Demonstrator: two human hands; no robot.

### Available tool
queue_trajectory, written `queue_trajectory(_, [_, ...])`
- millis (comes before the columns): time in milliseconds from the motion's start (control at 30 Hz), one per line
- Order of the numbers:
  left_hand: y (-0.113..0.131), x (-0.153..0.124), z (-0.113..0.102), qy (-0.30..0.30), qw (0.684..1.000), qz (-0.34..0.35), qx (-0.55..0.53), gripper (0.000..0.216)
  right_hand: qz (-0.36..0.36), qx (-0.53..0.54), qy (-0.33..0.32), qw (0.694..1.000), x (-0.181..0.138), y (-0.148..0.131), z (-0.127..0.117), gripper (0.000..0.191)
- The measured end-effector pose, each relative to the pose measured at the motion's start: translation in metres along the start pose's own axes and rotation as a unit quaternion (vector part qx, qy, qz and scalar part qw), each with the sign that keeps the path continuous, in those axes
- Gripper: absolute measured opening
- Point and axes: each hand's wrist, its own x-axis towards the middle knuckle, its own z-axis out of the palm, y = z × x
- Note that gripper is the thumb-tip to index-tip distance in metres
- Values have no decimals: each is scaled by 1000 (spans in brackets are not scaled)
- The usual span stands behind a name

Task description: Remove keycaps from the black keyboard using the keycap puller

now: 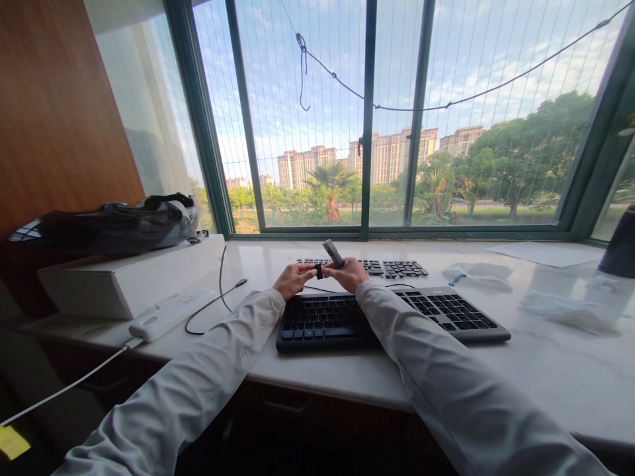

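Pale sleeves (198, 390) are stretching in from the bottom edge of the frame, meeting at the middle over a dark keyboard (322, 320) that is lying on the white counter (546, 357). At centre frame the left hand (294, 279) is closing its fingertips on a small black piece (319, 271), while the right hand (351, 272) is gripping a slim grey piece (333, 253) that is sticking up and leaning toward the upper left, its long axis slanting away from the palm. The black piece is sitting just left of and below the grey one, between both hands, roughly equally near each; whether the two pieces are touching is too small to tell, and what either one is remains unclear. Behind the hands a second keyboard (391, 268) is lying partly hidden, with the window (367, 119) beyond.
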Motion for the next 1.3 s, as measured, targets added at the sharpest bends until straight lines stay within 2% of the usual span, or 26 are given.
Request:
queue_trajectory(567, [1,0,0,-4,1000,1,-3,49,11,41,-12,999,4,8,4,17])
queue_trajectory(967, [1,-1,1,12,1000,-8,7,53,9,17,-16,1000,2,5,6,18])
queue_trajectory(1300, [2,-1,2,18,1000,-13,6,47,19,-35,-4,999,-6,-9,1,18])
